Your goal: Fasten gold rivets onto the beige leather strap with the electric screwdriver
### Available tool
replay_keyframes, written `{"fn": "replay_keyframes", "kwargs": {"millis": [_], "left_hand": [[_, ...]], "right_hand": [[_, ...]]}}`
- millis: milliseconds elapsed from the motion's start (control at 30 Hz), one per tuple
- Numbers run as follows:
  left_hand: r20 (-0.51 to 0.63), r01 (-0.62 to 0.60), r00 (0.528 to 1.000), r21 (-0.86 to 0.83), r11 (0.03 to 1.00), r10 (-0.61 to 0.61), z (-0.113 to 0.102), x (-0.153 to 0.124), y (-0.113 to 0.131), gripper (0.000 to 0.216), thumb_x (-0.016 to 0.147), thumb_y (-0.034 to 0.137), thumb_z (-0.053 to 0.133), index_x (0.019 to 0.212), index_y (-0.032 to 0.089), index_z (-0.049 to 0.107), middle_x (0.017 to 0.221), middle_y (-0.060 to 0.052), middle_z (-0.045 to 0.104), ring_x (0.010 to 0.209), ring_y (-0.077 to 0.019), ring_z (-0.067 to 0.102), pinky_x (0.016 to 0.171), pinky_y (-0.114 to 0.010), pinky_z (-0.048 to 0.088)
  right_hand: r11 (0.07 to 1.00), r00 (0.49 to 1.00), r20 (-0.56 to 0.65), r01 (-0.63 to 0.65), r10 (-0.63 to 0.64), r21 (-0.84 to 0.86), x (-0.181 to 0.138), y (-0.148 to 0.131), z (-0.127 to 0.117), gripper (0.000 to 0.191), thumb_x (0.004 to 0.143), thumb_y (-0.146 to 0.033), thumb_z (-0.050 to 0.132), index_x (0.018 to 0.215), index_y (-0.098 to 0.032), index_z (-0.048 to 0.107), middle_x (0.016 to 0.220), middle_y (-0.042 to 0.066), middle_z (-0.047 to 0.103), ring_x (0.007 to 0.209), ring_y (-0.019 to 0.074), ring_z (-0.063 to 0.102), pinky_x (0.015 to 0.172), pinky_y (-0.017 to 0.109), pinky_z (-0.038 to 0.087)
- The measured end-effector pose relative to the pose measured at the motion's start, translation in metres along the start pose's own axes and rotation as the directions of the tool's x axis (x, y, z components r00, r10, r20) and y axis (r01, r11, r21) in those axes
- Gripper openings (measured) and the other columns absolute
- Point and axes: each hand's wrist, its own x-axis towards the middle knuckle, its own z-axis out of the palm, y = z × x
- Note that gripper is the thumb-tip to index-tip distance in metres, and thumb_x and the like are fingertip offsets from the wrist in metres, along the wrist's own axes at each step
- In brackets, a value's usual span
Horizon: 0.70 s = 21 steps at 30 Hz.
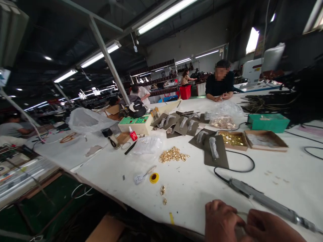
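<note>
Nearby, gold fittings (231,139) in a cardboard tray (233,146); both hands' fingers (228,215) pinching something unclear.

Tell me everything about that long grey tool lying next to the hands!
The grey tool is long and slim, like a thick metal-looking pen, probably a powered screwdriver. It lies flat on the white table, slanting down to the right. A black cable runs from its upper end, curling back across the table. It lies just above the right hand; neither that hand nor the left hand appears to hold it.
</note>
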Motion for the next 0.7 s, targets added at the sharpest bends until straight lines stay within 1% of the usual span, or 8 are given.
{"fn": "replay_keyframes", "kwargs": {"millis": [33, 67, 133, 233, 333, 500, 600, 700], "left_hand": [[0.000, -0.018, 1.000, 0.000, 1.000, 0.018, -0.006, -0.001, 0.007, 0.035, 0.062, 0.044, 0.086, 0.094, 0.034, 0.076, 0.105, -0.001, 0.078, 0.104, -0.0303, 0.063, 0.091, -0.050, 0.050], [-0.005, -0.019, 1.000, 0.013, 1.000, 0.019, -0.012, -0.001, 0.015, 0.029, 0.067, 0.042, 0.084, 0.093, 0.032, 0.075, 0.106, -0.001, 0.078, 0.105, -0.0289, 0.063, 0.092, -0.049, 0.049], [0.006, -0.014, 1.000, 0.093, 0.996, 0.013, -0.025, 0.001, 0.028, 0.021, 0.074, 0.036, 0.083, 0.090, 0.030, 0.072, 0.107, 0.000, 0.077, 0.108, -0.0266, 0.062, 0.094, -0.047, 0.048], [0.046, -0.001, 0.999, 0.042, 0.999, -0.001, -0.037, 0.010, 0.037, 0.020, 0.077, 0.028, 0.081, 0.094, 0.027, 0.071, 0.114, -0.001, 0.074, 0.115, -0.0272, 0.058, 0.100, -0.050, 0.042], [0.072, -0.005, 0.997, 0.025, 1.000, 0.004, -0.037, 0.011, 0.038, 0.019, 0.079, 0.026, 0.080, 0.095, 0.026, 0.070, 0.115, -0.002, 0.073, 0.116, -0.0277, 0.056, 0.101, -0.050, 0.041], [0.075, -0.012, 0.997, 0.060, 0.998, 0.008, -0.035, 0.008, 0.039, 0.020, 0.079, 0.028, 0.080, 0.097, 0.027, 0.070, 0.117, 0.000, 0.073, 0.118, -0.0269, 0.056, 0.101, -0.047, 0.042], [0.077, -0.013, 0.997, 0.079, 0.997, 0.007, -0.034, 0.009, 0.039, 0.021, 0.079, 0.028, 0.080, 0.098, 0.027, 0.071, 0.118, 0.000, 0.073, 0.118, -0.0271, 0.056, 0.101, -0.048, 0.042], [0.077, -0.018, 0.997, 0.088, 0.996, 0.011, -0.034, 0.009, 0.040, 0.021, 0.079, 0.029, 0.079, 0.098, 0.028, 0.072, 0.118, -0.001, 0.073, 0.119, -0.0272, 0.056, 0.101, -0.048, 0.043]], "right_hand": [[1.000, 1.000, 0.002, -0.025, 0.025, 0.002, -0.004, -0.008, -0.006, 0.020, 0.079, -0.036, 0.063, 0.062, -0.025, 0.062, 0.066, 0.005, 0.070, 0.065, 0.0224, 0.062, 0.062, 0.033, 0.041], [0.999, 0.999, 0.017, -0.034, 0.035, -0.021, -0.008, -0.017, -0.014, 0.018, 0.080, -0.034, 0.061, 0.065, -0.024, 0.064, 0.067, 0.005, 0.071, 0.065, 0.0215, 0.062, 0.062, 0.032, 0.039], [0.997, 0.998, 0.066, -0.009, 0.014, -0.078, -0.011, -0.033, -0.029, 0.015, 0.079, -0.030, 0.063, 0.068, -0.021, 0.066, 0.067, 0.004, 0.070, 0.066, 0.0193, 0.060, 0.061, 0.030, 0.037], [0.996, 0.994, 0.098, -0.048, 0.055, -0.074, -0.007, -0.044, -0.044, 0.011, 0.076, -0.029, 0.067, 0.069, -0.021, 0.068, 0.066, 0.001, 0.068, 0.064, 0.0168, 0.059, 0.057, 0.027, 0.033], [0.996, 0.994, 0.067, -0.084, 0.086, -0.027, -0.012, -0.043, -0.045, 0.012, 0.078, -0.032, 0.067, 0.074, -0.021, 0.071, 0.070, 0.000, 0.069, 0.065, 0.0154, 0.059, 0.057, 0.026, 0.033], [0.998, 0.998, 0.027, -0.055, 0.055, -0.001, -0.026, -0.040, -0.043, 0.019, 0.083, -0.036, 0.066, 0.076, -0.020, 0.071, 0.071, 0.000, 0.068, 0.065, 0.0139, 0.057, 0.058, 0.025, 0.034], [0.999, 0.998, 0.042, -0.037, 0.036, 0.035, -0.028, -0.041, -0.046, 0.024, 0.087, -0.040, 0.063, 0.076, -0.019, 0.071, 0.071, 0.000, 0.068, 0.066, 0.0141, 0.058, 0.059, 0.025, 0.036], [0.994, 0.996, 0.088, -0.013, 0.004, 0.106, -0.030, -0.041, -0.052, 0.033, 0.093, -0.043, 0.057, 0.076, -0.019, 0.071, 0.068, 0.000, 0.067, 0.065, 0.0146, 0.059, 0.061, 0.026, 0.041]]}}
